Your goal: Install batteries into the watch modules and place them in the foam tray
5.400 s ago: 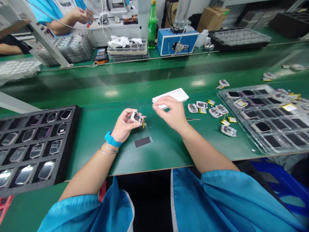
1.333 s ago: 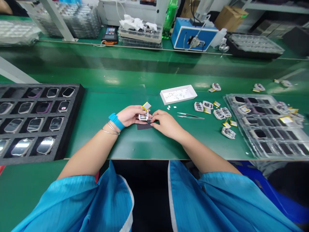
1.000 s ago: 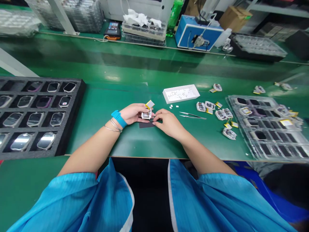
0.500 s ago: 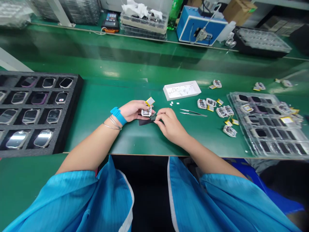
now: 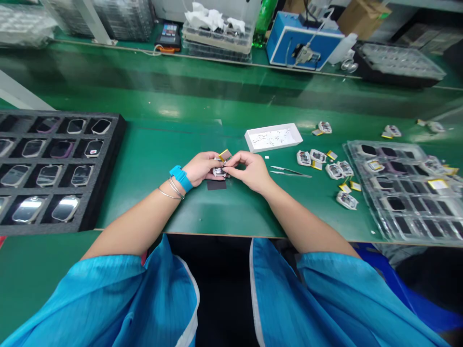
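My left hand (image 5: 204,168) holds a small white-framed electronic module (image 5: 219,171) with a yellow-tagged battery (image 5: 224,154) sticking up from it. My right hand (image 5: 251,171) reaches in from the other side, its fingertips pinched against the module's edge. Whatever they pinch is too small to make out. Below the hands, a dark rectangular pad (image 5: 216,185) lies flat on the green bench mat (image 5: 144,159). A pair of steel tweezers (image 5: 290,172) rests to the right of my right hand.
A white tray of tiny parts (image 5: 273,137) stands beyond my hands. Several loose modules and batteries (image 5: 318,158) lie to the right, next to a clear plastic tray (image 5: 401,190). A black foam tray of watch-shaped pieces (image 5: 54,168) fills the left side.
My right hand has moved from the dark pad up to the module, closing the gap between my hands. The pad now lies flat, with no corner lifted.
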`<state>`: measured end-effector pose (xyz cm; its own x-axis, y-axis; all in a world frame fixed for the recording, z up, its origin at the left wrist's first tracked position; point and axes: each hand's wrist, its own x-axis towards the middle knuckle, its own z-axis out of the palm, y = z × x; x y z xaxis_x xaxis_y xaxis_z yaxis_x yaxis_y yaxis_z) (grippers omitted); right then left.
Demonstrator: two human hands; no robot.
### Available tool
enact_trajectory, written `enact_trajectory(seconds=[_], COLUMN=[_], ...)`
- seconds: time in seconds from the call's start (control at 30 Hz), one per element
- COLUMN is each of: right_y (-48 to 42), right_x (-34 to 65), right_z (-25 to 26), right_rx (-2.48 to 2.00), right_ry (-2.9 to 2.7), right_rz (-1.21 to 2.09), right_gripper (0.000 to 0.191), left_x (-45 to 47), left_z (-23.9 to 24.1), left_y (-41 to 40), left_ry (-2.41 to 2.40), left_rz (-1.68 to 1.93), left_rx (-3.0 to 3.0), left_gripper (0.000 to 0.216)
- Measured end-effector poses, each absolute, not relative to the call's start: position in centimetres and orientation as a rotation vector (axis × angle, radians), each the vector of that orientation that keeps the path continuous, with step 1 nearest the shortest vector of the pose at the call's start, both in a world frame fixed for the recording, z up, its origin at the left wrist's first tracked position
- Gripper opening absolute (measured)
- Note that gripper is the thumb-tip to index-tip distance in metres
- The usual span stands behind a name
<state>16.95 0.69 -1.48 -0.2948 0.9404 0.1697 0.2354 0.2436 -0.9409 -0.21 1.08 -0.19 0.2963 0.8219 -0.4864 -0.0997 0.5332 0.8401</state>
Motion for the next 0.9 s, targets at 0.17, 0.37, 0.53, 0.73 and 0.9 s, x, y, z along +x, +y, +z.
enact_trajectory(seconds=[0.17,0.37,0.53,0.73,0.9], right_y=[0.3,0.3,0.1,-0.3,-0.6], right_x=[17.0,17.1,16.9,16.7,16.7], right_z=[-1.5,-1.9,-1.7,-1.6,-1.8], right_rx=[-1.054,-1.011,-1.031,-1.024,-1.031], right_ry=[-1.665,-1.746,-1.778,-1.877,-1.917], right_rz=[1.208,1.120,1.073,0.914,0.755], right_gripper=[0.033,0.026,0.021,0.011,0.009], left_x=[-0.2,0.0,-0.1,0.0,0.1], left_z=[-0.1,0.2,0.1,0.1,0.5], left_y=[1.1,1.0,1.0,0.9,0.8], left_ry=[1.113,1.124,1.119,1.114,1.130], left_rz=[0.705,0.711,0.717,0.718,0.718], left_rx=[0.799,0.795,0.807,0.814,0.806], left_gripper=[0.009,0.009,0.010,0.007,0.008])
